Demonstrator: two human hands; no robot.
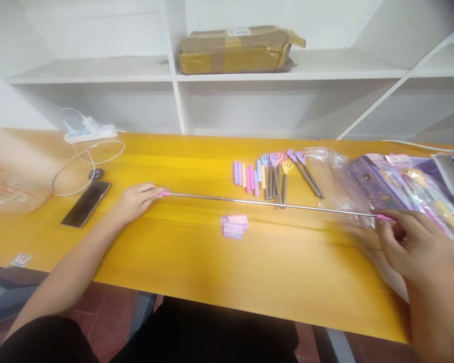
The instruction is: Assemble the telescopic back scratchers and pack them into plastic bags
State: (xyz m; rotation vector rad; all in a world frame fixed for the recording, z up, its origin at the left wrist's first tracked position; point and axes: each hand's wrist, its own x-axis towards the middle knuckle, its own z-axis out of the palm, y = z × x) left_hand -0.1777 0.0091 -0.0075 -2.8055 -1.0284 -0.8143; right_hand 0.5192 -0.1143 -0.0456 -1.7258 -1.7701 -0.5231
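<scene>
A telescopic back scratcher (249, 201) is drawn out long and thin across the table between my hands. My left hand (138, 200) pinches its pink end at the left. The other pink end is gripped by my right hand (416, 242), whose fingers hide most of it. Behind the rod lie several short back scratchers (274, 174) with purple, blue and yellow claw heads and metal shafts. Beside them are several coloured handle sleeves (248, 179). Small pink printed cards (233, 227) lie in front of the rod.
On the right sits a purple box (386, 189) of packaged items with clear plastic bags (336, 176) next to it. At the left are a phone (86, 204), a power strip (91, 133) and a plastic bag (13, 189). A taped carton (236, 53) rests on the shelf.
</scene>
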